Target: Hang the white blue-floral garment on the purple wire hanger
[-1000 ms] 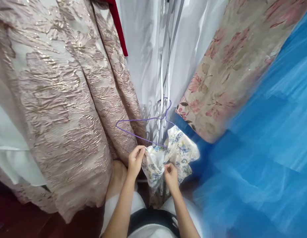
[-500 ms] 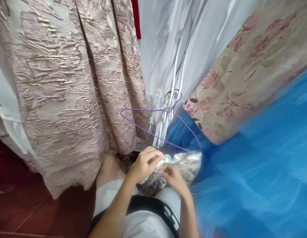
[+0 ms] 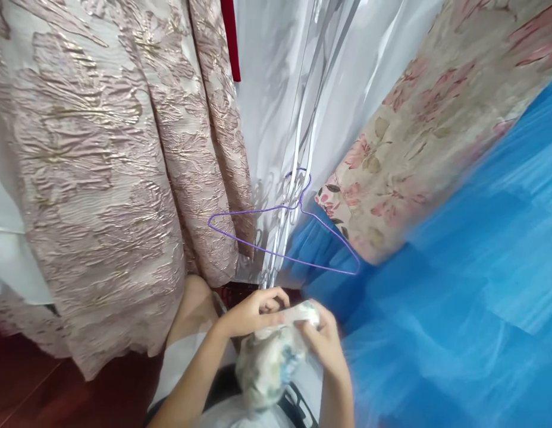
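Observation:
Between both hands, over my lap, hangs a bunched whitish cloth (image 3: pixel 262 371) with a blurred blue and green pattern. My left hand (image 3: pixel 260 312) has its fingers curled at the cloth's upper left edge. With thumb and fingers, my right hand (image 3: pixel 320 333) grips its upper right edge. The cloth's full shape is hidden in its folds. Beyond the hands, a thin purple wire hanger (image 3: pixel 285 257) hangs from a white rack (image 3: pixel 305 142) with nothing on it.
Pink and gold textured garments (image 3: pixel 93 178) hang close on the left. A floral fabric (image 3: pixel 419 137) and a large blue tulle garment (image 3: pixel 458 285) fill the right. White cloth (image 3: pixel 267 71) hangs behind the rack. Dark red floor tiles (image 3: pixel 30 392) show at lower left.
The cloth has been drawn in toward my body and now hangs lower over my lap. Both hands have moved down a little. The purple hanger appears slightly lower and further left.

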